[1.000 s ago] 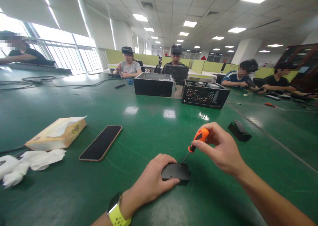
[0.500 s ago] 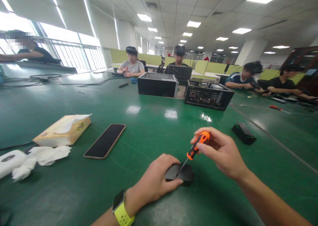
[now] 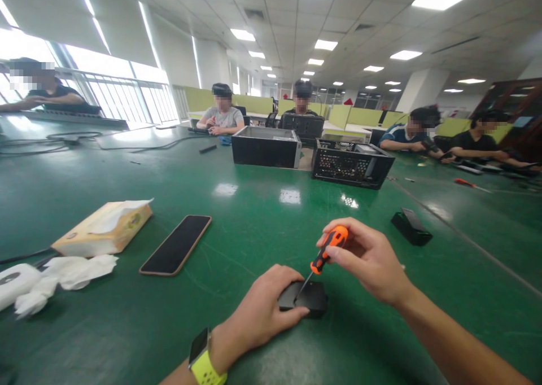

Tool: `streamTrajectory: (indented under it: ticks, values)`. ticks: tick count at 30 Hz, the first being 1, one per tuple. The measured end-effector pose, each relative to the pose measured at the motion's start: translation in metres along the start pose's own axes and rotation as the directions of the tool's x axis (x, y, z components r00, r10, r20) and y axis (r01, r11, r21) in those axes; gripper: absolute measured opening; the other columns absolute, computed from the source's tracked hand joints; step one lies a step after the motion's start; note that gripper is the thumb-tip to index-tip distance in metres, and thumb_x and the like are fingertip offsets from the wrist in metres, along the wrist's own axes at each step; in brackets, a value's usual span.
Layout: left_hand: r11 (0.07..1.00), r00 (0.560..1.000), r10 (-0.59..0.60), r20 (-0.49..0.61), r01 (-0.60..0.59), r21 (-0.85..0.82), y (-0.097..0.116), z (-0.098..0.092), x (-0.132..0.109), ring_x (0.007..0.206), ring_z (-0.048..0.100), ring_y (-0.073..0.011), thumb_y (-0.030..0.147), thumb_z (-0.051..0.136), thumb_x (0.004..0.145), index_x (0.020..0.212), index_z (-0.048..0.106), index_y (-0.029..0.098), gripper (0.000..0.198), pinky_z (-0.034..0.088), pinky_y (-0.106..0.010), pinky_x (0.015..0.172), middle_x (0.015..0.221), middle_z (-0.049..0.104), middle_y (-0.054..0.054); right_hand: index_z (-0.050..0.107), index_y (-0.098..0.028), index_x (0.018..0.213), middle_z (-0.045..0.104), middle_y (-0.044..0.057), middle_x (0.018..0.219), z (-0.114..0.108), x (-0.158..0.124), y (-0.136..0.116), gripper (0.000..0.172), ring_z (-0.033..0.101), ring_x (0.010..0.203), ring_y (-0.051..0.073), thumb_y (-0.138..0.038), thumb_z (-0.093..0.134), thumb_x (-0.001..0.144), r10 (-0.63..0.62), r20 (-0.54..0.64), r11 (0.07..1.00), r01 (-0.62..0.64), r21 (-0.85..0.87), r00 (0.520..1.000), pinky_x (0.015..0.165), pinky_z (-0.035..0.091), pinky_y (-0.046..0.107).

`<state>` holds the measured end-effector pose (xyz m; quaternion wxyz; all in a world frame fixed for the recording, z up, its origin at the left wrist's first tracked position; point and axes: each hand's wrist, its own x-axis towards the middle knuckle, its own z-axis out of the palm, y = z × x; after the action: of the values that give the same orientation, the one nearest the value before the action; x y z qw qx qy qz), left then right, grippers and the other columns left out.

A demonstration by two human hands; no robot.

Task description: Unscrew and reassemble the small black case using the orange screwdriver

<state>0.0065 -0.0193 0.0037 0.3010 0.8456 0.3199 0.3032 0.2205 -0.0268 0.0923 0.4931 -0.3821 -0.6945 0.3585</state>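
On the green table, a small black plastic box-like part (image 3: 313, 299) lies under my left hand (image 3: 271, 300), whose thumb and fingers clasp it from both sides. A watch with a yellow-green strap (image 3: 207, 368) is on my left wrist. My right hand (image 3: 368, 258) grips a screwdriver (image 3: 330, 248) by its orange and black handle. The shaft slants down to the left, and its tip meets the top of the black part beside my left thumb. Whether a screw sits under the tip is too small to tell.
A phone (image 3: 175, 245) and a tissue pack (image 3: 104, 230) lie to the left, with crumpled tissues (image 3: 78, 272) nearby. Another black part (image 3: 411, 227) rests at right. Farther back stand two computer cases (image 3: 266, 149) (image 3: 351, 166). Another orange screwdriver (image 3: 468, 184) lies far right; several people sit around.
The whole view has shifted slightly. The screwdriver handle has tipped a little in my right hand, while its tip stays on the black part. My left hand keeps its hold.
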Motion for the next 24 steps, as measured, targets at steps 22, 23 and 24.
streamTrajectory:
  ticks: [22, 23, 24]
  values:
    - [1.0, 1.0, -0.01, 0.013, 0.01, 0.016, 0.0, -0.001, 0.0, 0.094, 0.058, -0.0227, 0.026, 0.074, 0.081, 0.112, 0.061, 0.023, 0.033, 0.045, -0.032, 0.083, 0.105, 0.067, -0.003, 0.066, -0.02, 0.087, 0.068, 0.0, 0.078, -0.006, -0.001, -0.018, 0.017, 0.065, 0.067, 0.014, -0.028, 0.076, 0.077, -0.107, 0.138, 0.95, 0.143, -0.279, 0.985, 0.062, 0.054, 0.023]
    - [1.0, 1.0, -0.008, 0.013, 0.008, 0.019, 0.0, -0.001, 0.0, 0.094, 0.058, -0.0229, 0.027, 0.073, 0.082, 0.111, 0.061, 0.023, 0.032, 0.045, -0.033, 0.084, 0.105, 0.066, -0.003, 0.067, -0.02, 0.094, 0.07, 0.001, 0.083, -0.013, 0.001, -0.016, 0.019, 0.066, 0.072, 0.015, -0.03, 0.074, 0.079, -0.093, 0.151, 0.952, 0.132, -0.276, 0.984, 0.065, 0.055, 0.025]
    - [1.0, 1.0, -0.007, 0.015, 0.006, 0.023, 0.001, -0.001, 0.0, 0.094, 0.058, -0.0231, 0.028, 0.073, 0.083, 0.111, 0.061, 0.023, 0.031, 0.045, -0.033, 0.084, 0.105, 0.066, -0.004, 0.067, -0.02, 0.101, 0.071, 0.003, 0.087, -0.022, 0.005, -0.009, 0.022, 0.067, 0.075, 0.017, -0.033, 0.07, 0.083, -0.067, 0.11, 0.954, 0.096, -0.285, 0.992, 0.066, 0.055, 0.027]
